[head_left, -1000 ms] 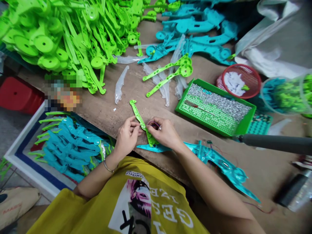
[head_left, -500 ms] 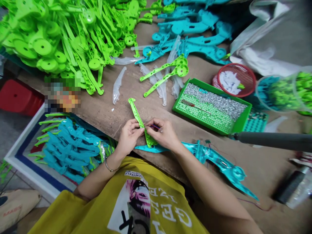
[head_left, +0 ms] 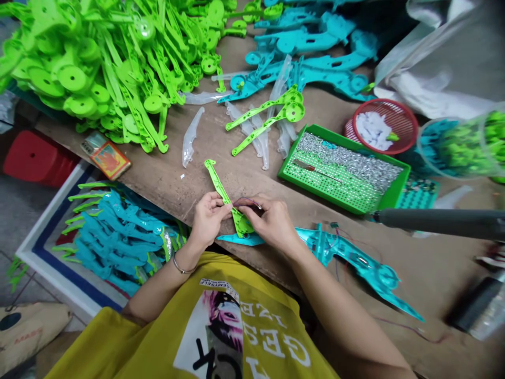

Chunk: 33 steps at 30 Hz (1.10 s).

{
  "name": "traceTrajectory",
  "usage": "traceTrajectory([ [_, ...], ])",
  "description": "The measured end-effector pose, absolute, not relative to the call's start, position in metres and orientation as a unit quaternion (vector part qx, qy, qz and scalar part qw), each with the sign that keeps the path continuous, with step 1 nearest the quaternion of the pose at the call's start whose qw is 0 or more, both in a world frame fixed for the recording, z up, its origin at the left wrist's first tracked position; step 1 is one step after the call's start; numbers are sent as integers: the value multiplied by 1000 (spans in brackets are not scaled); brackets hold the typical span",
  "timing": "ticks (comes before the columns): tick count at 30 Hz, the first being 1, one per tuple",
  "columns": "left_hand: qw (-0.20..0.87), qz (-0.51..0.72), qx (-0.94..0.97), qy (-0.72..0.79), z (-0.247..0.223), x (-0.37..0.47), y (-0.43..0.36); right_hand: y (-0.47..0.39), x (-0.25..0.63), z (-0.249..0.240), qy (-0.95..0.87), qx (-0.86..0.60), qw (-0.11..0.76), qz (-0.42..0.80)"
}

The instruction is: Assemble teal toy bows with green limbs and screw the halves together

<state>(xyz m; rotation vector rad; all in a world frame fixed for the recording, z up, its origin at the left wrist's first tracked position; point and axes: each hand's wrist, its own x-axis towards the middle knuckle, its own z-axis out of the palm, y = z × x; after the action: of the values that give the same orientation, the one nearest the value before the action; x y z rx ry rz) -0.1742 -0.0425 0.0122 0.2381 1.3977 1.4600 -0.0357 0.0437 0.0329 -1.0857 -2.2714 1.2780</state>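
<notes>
Slim green arm between two hands, wires at its edge

Head view. Clock directions run from the held piece.

- The green plastic arm (head_left: 218,185) sits at the near edge of the brown worktop (head_left: 165,184), narrow hooked end toward 11 o'clock, broad rounded end toward 5, overlapping the tip of a long teal piece (head_left: 325,247). Contact between the two: cannot tell.
- Left hand (head_left: 205,221): thumb and fingertips together, clamped on the arm around mid-length. Right hand (head_left: 274,221): thumb and forefinger closed on thin wires (head_left: 251,201), close against the arm; whether they also pinch its edge, cannot tell.
- Handling, by judgement: light, stiff moulding, smooth enough to twist in a light pinch. Best hold is the ribbed mid-shaft or the broad end; the slim neck may flex. Wires look limp and easily tugged loose; better taken by the sheathing than at a joint.
- Materials: arm matt to satin, open channel with ribs, small holes at the hook. Teal piece glossier, hollow, tapering toward 4.
- Toward 1: two loose green arms (head_left: 258,134) with round cups, over milky translucent blades (head_left: 191,138), thin and wavy-edged.
- Toward 2: perforated green tray (head_left: 396,189), small silvery metal bits (head_left: 355,163) heaped inside, screwdriver (head_left: 305,165) lying on its mesh.
- Toward 10: tangled green heap (head_left: 118,68), discs and shafts interlocked.
</notes>
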Motion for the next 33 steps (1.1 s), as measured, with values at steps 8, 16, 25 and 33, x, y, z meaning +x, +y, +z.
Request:
traceTrajectory([
  [8,574,609,123,533,11,-178,-47,29,-28,34,-784,-396,216,426],
  [16,565,618,125,532,7,-176,-47,8,-33,30,-824,-384,247,336],
  [25,549,628,119,539,9,-170,-48,-12,-33,21,-892,-336,229,197],
  [33,521,615,159,570,11,-168,-45,-10,-35,17,-891,-331,244,196],
])
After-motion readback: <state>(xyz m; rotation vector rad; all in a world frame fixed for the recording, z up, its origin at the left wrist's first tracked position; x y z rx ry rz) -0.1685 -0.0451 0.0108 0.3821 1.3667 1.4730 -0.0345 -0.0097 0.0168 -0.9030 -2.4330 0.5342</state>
